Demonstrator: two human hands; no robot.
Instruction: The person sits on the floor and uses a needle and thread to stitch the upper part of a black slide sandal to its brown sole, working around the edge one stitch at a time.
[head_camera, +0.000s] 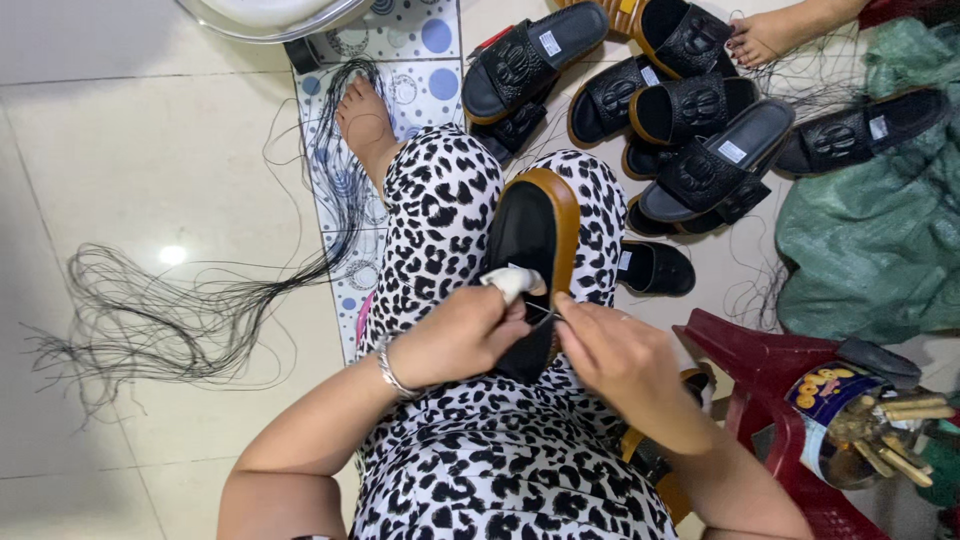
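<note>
Head view: the person sits with a black sandal (530, 255) with a tan sole rim lying lengthwise on the lap, just right of the frame's centre, its toe pointing to 12 o'clock. The left hand (462, 335) sits at the sandal's 7 o'clock, fingers (510, 283) clenched on its near end, one fingertip wrapped in white tape; a silver bracelet (393, 372) rings the wrist. The right hand (615, 350) sits at the sandal's 5 o'clock, its fingers pinched together on what seems to be a thin needle or thread (543, 314) at the sandal's edge, though the item is too small to tell for sure. The two hands nearly touch over the sandal.

At 9 o'clock from the hands, a loose bundle of black threads (160, 310) spreads over the tiled floor (150, 130). At 1 o'clock lies a pile of black sandals (680, 130), with another person's bare foot (770, 35) beyond it. A green sack (870, 240) lies at 3 o'clock. At 4 o'clock stands a red plastic stool (770, 370) carrying a tin of wooden pegs (860, 425).
</note>
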